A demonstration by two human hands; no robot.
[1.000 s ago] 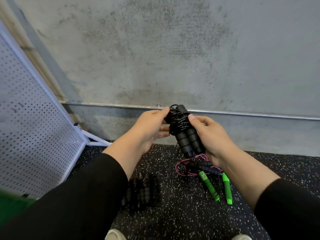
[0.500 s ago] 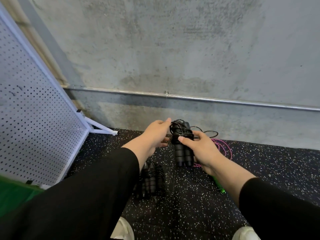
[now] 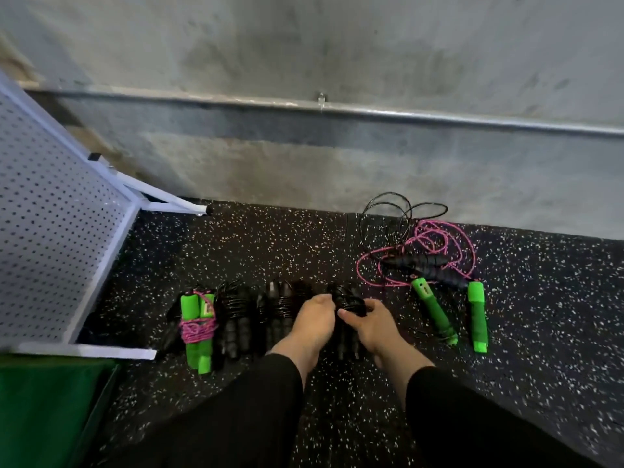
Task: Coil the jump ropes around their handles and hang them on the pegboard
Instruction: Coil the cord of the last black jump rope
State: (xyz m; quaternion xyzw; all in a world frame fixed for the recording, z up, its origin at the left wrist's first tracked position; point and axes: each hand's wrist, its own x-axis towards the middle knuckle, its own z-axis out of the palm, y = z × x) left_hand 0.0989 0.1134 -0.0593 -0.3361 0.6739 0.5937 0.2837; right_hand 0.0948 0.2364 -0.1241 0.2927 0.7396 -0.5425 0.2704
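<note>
Both hands have come down from mid-air and are now holding the coiled black rope (image 3: 347, 304) on the floor (image 3: 270, 238). Left hand (image 3: 312, 320) is lying against its left side, fingers fairly straight; right hand (image 3: 366, 320) is curling around its right side. Leftward, the pegboard (image 3: 50, 231) is leaning, then a coiled green-handled rope (image 3: 197, 327) and two coiled black ropes (image 3: 260, 312). Rightward, uncoiled ropes (image 3: 425, 261) are lying tangled.

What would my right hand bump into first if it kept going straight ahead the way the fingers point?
Your right hand already grips the coiled black rope. Beyond it, likely bare speckled floor, then the concrete wall; depth is hard to judge.
</note>
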